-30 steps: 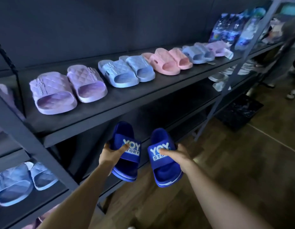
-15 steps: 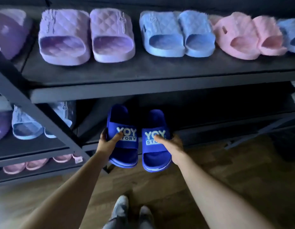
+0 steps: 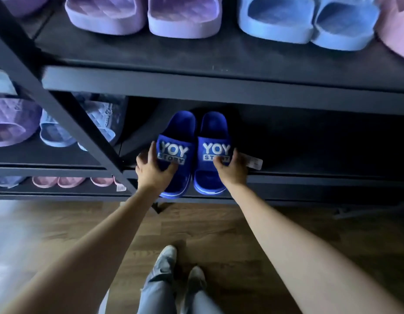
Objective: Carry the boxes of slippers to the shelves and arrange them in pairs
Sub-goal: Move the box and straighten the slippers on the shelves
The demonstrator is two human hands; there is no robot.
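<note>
Nearest, two legs in pale blue jeans point(image 3: 155, 293) end in a pair of grey shoes point(image 3: 167, 257) planted on the brown wooden plank floor point(image 3: 241, 223). Beyond them, both bare forearms reach forward to the black metal middle shelf point(image 3: 309, 177). The left hand point(image 3: 152, 169) grips the left dark blue rubber slipper point(image 3: 181, 128), its fingers curled round the outer edge of the strap and its thumb laid on the white "YOY STORY" lettering. The right hand point(image 3: 231, 169) holds the right dark blue rubber slipper point(image 3: 213, 130) the same way from its outer side. The two slippers lie side by side, almost touching, toes pointing into the shelf and heels overhanging its front edge; whether their soles rest fully on the board cannot be told. A white paper tag point(image 3: 253, 163) sticks out just beside the right hand. Lower down to the left, small pink slippers point(image 3: 58, 181) line the bottom shelf point(image 3: 60, 196). A black diagonal brace point(image 3: 60, 103) crosses the left side, and behind it stand a lilac quilted slipper point(image 3: 10, 123) and light blue quilted slippers point(image 3: 58, 132). Farthest off, the black top shelf point(image 3: 219, 80) carries a lilac pair point(image 3: 105, 17), a light blue pair point(image 3: 275, 21) and, at the right edge, part of a pink slipper point(image 3: 395, 26).
</note>
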